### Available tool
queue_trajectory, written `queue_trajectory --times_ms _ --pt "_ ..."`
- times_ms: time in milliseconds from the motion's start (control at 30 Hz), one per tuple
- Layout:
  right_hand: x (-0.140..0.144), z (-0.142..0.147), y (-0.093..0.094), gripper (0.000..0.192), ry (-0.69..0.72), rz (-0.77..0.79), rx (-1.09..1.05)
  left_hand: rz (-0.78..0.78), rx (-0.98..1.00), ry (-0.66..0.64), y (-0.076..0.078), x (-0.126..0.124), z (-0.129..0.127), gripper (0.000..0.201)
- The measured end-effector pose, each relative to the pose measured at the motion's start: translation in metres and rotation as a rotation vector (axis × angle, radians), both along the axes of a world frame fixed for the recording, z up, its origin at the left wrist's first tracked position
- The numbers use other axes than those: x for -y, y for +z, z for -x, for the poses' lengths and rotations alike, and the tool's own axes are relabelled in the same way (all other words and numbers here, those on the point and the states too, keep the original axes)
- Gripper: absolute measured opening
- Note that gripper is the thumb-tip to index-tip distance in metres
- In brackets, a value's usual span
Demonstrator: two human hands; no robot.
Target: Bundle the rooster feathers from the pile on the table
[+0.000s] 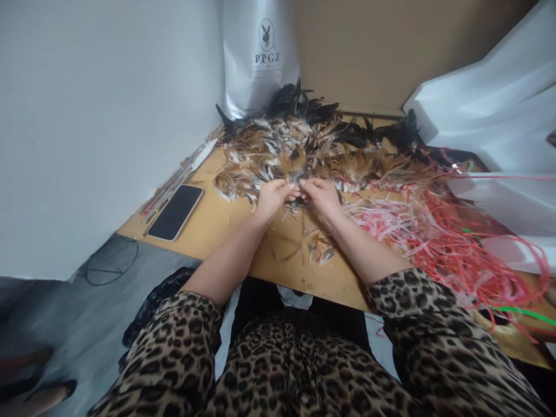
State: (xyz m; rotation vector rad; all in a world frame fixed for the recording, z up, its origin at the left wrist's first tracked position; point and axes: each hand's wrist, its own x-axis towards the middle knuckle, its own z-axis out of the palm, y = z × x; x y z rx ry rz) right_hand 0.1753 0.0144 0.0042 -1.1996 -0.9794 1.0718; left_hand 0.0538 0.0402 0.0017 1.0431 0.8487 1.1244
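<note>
My left hand (277, 196) and my right hand (319, 196) are close together above the table, thumbs and fingers pinched. Between them a small bunch of brown and dark feathers (294, 164) points away from me, its base at my fingertips. Exactly how each hand grips the base is too small to make out. Just beyond lies a wide heap of brown, white and black feathers (278, 136). Loose feather scraps (321, 249) are scattered on the table (226, 223) between my forearms.
Pink and red plastic strands (434, 237) pile up at the right. A phone (176, 212) lies near the table's left edge by thin sticks (174, 184). A silver printed bag (263, 63) stands behind, white sheeting (490, 104) at right. Another person's feet (47, 394) show lower left.
</note>
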Motion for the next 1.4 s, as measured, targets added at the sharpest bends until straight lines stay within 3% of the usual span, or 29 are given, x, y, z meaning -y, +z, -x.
queue_trajectory --times_ms 200,367,567,767,1000,1267,1400 --pt "-0.006 -0.002 -0.008 0.032 -0.044 0.005 0.039 0.057 0.037 -0.036 0.001 0.000 -0.001 0.010" --pt "-0.006 -0.009 0.002 0.031 -0.022 -0.027 0.094 0.177 0.117 -0.128 0.001 0.000 0.001 0.012" --pt "-0.003 -0.016 0.014 0.029 0.037 -0.058 0.228 0.220 0.108 -0.151 -0.001 -0.002 0.001 0.012" --pt "-0.004 -0.019 0.013 0.027 0.076 -0.066 0.218 0.184 0.058 -0.205 -0.004 -0.003 0.002 0.016" --pt "-0.001 -0.015 0.016 0.033 0.113 -0.014 0.110 0.125 0.013 -0.177 -0.009 -0.006 0.005 0.020" --pt "-0.002 -0.014 0.012 0.028 0.090 -0.054 0.169 0.067 -0.032 -0.177 -0.007 -0.002 0.005 0.023" --pt "-0.002 -0.013 0.011 0.027 0.087 -0.052 0.099 0.050 -0.053 -0.188 -0.009 -0.002 0.006 0.024"
